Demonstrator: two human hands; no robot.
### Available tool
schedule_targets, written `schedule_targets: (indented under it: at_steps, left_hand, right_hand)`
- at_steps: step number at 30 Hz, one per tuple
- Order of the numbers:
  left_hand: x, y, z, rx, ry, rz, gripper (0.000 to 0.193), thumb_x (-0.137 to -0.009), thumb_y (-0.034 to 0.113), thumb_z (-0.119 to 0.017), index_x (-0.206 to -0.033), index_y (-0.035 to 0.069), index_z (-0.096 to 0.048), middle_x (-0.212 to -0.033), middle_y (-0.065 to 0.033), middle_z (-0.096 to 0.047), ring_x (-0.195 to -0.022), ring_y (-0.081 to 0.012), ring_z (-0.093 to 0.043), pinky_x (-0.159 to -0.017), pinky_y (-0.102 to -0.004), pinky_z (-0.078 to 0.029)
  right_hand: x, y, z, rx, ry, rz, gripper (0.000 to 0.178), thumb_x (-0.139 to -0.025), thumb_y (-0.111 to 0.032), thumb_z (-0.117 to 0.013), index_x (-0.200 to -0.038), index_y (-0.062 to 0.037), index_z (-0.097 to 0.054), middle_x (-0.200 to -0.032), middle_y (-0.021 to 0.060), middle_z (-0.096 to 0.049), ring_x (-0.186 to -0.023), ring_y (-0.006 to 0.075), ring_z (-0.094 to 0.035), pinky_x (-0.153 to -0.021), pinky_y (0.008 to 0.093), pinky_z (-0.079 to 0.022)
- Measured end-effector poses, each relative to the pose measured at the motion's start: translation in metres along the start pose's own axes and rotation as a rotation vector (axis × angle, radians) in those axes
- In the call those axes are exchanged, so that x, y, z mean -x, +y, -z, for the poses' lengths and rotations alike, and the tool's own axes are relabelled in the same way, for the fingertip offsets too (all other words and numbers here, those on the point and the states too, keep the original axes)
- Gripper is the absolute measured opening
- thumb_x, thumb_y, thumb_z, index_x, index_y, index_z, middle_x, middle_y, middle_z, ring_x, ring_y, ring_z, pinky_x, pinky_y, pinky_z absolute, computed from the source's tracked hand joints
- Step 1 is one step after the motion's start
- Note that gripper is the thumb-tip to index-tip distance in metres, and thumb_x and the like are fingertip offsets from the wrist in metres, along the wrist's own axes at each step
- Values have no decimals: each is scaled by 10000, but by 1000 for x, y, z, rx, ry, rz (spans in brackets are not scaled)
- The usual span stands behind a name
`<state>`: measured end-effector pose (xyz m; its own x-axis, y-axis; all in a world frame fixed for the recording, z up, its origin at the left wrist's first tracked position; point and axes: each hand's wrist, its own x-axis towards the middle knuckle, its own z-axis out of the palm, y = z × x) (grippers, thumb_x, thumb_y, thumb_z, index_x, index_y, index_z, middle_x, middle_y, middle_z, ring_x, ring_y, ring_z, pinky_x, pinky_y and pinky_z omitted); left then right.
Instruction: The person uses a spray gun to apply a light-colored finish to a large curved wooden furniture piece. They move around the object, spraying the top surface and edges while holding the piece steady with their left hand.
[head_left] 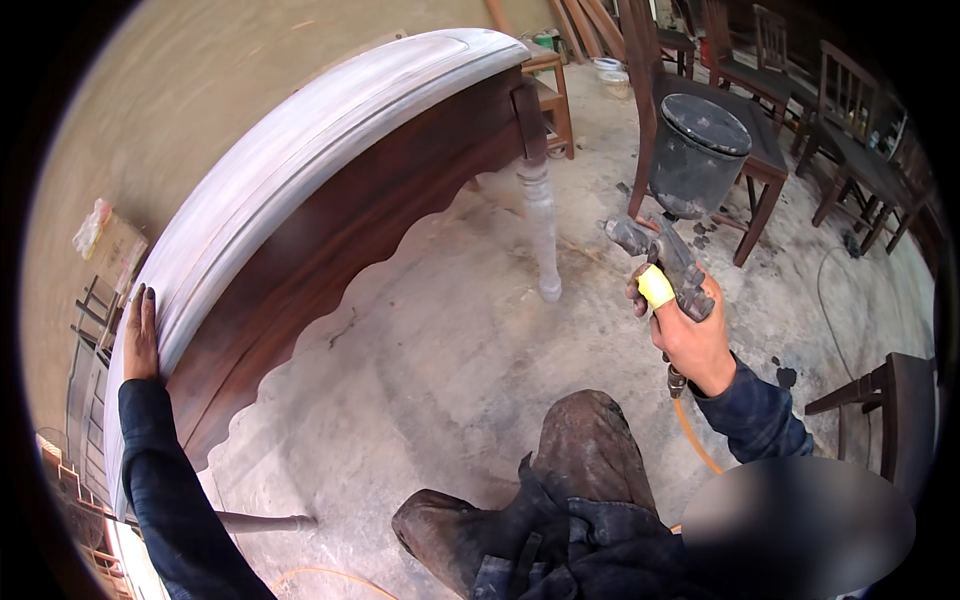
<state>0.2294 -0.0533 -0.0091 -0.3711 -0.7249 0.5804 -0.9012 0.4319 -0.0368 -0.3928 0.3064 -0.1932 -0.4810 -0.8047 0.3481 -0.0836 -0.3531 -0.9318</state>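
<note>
A long wooden table (pixel 330 150) with a whitish, hazy top and a dark reddish-brown scalloped apron stands on my left. My left hand (pixel 141 335) lies flat on the edge of its top, fingers stretched out. My right hand (pixel 695 335), with yellow tape round a digit, is wrapped around the grip of a spray gun (pixel 665 250). Above the gun is its dark, paint-stained cup (pixel 700 155). From the base of the grip an orange air hose (pixel 695 438) runs down. The gun is apart from the table, to the right of a greyish turned leg (pixel 540 230).
Dark wooden chairs (pixel 765 160) stand at the far right, and another dark wooden piece (pixel 905 420) is near my right elbow. A stool (pixel 560 100) and white tubs (pixel 613 80) are behind the table. The concrete floor (pixel 420 350) is stained; hose crosses it near my knees.
</note>
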Motion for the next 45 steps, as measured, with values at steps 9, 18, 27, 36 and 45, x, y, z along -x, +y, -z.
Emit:
schedule_targets:
  at_steps: [9, 18, 27, 36, 45]
  left_hand:
    - [-9, -39, 6, -324, -50, -173, 442, -1102, 191, -340, -1471, -38, -424, -1542, -175, -421, -1452, -262, -372, -1202, -337, -245]
    - [-4, -25, 1, -137, -13, -128, 449, -1110, 232, -329, -1456, -30, -446, -1532, -159, -433, -1434, -255, -396, -1195, -321, -253]
    - [-4, -11, 10, 103, -29, -71, 456, -1111, 239, -337, -1454, -44, -435, -1504, -176, -464, -1416, -257, -421, -1176, -323, -296]
    - [-6, -7, 7, 301, -27, 46, 513, -1102, 319, -387, -1473, -32, -432, -1462, -180, -509, -1384, -249, -456, -1159, -337, -317]
    - [1, 33, 9, 315, -9, 94, 533, -1099, 341, -393, -1463, -45, -444, -1455, -180, -515, -1379, -243, -460, -1157, -333, -316]
  right_hand:
    - [6, 39, -29, 48, -33, 34, 491, -914, -19, -619, -1396, -15, -525, -1058, 73, -658, -934, 96, -590, -832, 241, -478]
    - [-21, 64, -10, 150, 33, 74, 552, -854, 27, -559, -1403, -2, -516, -1062, 95, -667, -941, 117, -593, -853, 260, -480]
    - [-46, 72, 22, 234, 216, 78, 479, -878, 6, -555, -1356, -30, -572, -954, 22, -651, -750, 66, -560, -680, 242, -473]
    - [-45, 76, -7, 134, 78, 22, 504, -880, -26, -596, -1381, 4, -546, -1128, 75, -669, -954, 101, -612, -853, 245, -493]
    - [-45, 76, 16, 63, 97, -125, 445, -914, -24, -571, -1359, -27, -551, -945, 16, -660, -787, 76, -602, -698, 243, -493]
